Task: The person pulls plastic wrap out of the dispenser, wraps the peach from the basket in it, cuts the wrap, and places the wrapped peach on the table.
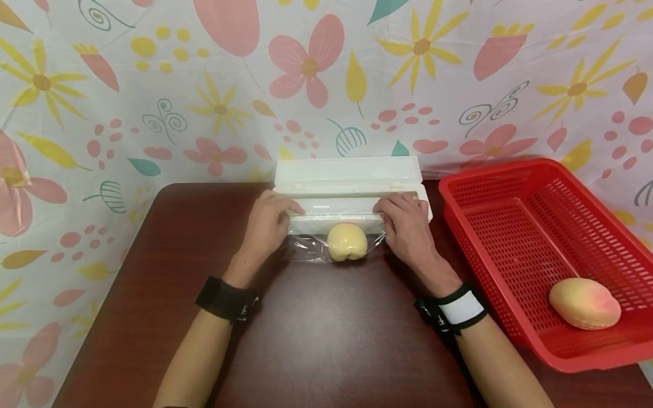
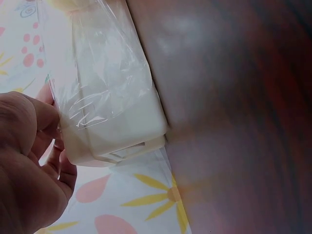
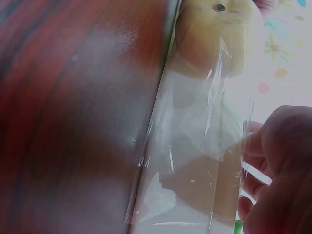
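Note:
A white cling-film dispenser stands at the table's back with its lid raised and a film roll inside. Clear cling film stretches forward from it over a pale yellow peach-like fruit. My left hand pinches the film near the dispenser's left end, fingers curled. Near the right end, my right hand grips the film the same way. In the right wrist view, the fruit shows behind the wrinkled film, a dark dimple on its top.
To the right stands a red plastic basket with a yellow-pink mango-like fruit in it. The dark brown table backs onto a flower-printed cloth. Both wrists wear black straps.

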Demonstrator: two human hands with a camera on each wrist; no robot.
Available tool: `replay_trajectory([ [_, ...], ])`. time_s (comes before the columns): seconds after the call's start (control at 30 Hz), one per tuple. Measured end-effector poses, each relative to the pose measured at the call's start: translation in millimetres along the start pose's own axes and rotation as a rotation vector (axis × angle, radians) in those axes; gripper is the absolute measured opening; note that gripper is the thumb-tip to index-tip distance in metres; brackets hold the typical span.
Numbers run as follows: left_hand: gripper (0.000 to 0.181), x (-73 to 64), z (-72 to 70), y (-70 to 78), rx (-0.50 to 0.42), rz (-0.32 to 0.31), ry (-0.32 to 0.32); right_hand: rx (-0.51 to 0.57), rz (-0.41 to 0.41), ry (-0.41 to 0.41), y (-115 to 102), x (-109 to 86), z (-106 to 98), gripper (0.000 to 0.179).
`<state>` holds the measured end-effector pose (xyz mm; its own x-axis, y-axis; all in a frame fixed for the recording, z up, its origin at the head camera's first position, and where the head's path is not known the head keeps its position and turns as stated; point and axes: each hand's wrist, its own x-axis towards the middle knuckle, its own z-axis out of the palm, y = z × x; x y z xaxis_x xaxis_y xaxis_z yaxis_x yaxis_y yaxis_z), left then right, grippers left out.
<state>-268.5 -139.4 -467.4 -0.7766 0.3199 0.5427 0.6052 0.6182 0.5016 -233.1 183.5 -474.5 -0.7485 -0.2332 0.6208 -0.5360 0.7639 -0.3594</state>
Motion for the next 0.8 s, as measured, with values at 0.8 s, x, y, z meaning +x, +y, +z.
replay_trajectory([
  [0.8,0.046,-2.5,1.9,6.3,0.076,-0.054,0.019,0.044,-0.108,0.03,3.9,2.4,0.5,0.019],
])
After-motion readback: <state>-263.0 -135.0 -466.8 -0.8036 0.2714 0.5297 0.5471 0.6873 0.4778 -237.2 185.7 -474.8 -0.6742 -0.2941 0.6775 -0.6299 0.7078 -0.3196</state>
